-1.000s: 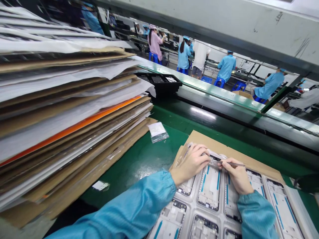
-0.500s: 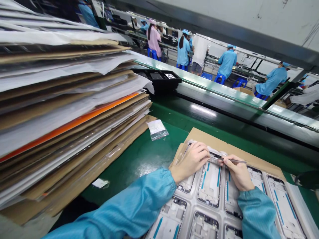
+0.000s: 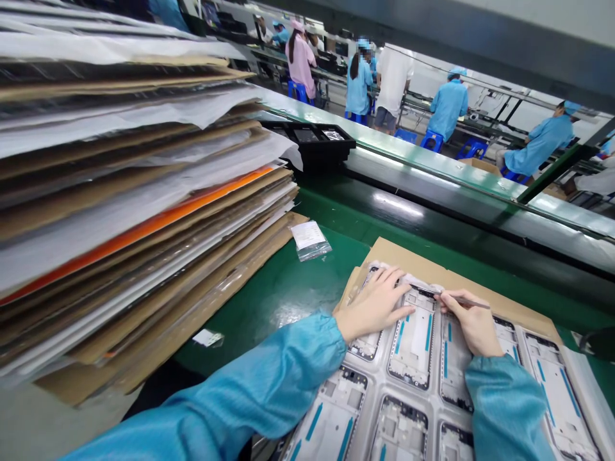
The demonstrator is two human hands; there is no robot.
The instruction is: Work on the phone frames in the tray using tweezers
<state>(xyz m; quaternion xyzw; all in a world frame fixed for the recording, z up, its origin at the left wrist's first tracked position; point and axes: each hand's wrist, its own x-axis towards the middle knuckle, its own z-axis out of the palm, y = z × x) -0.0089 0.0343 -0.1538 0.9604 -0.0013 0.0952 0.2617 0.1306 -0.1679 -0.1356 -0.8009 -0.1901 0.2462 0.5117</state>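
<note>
My left hand [image 3: 377, 305] lies with fingers spread over the upper left part of a tray [image 3: 377, 379], holding nothing. Its thumb and fingertips reach the edge of a phone frame [image 3: 414, 342] with blue strips on it. In my right hand [image 3: 471, 323], thumb and fingers pinch thin metal tweezers [image 3: 473, 302], which lie nearly level. Their tips are near the top right corner of that same frame; whether they touch it is too small to tell. Several similar frames sit in the tray's other pockets, partly covered by my hands and sleeves.
A tall stack of cardboard and white sheets [image 3: 144, 243] rises on the left. A labelled plastic bag [image 3: 310, 238] lies on the green table [image 3: 269, 294], and a small white packet [image 3: 208, 337] nearer me. Black trays [image 3: 317, 150] stand behind. Several people work beyond the conveyor [image 3: 432, 192].
My left hand has opened from a pinch near the tweezers' tip and now lies spread on the tray. My right hand still holds the tweezers. The whole view has shifted slightly.
</note>
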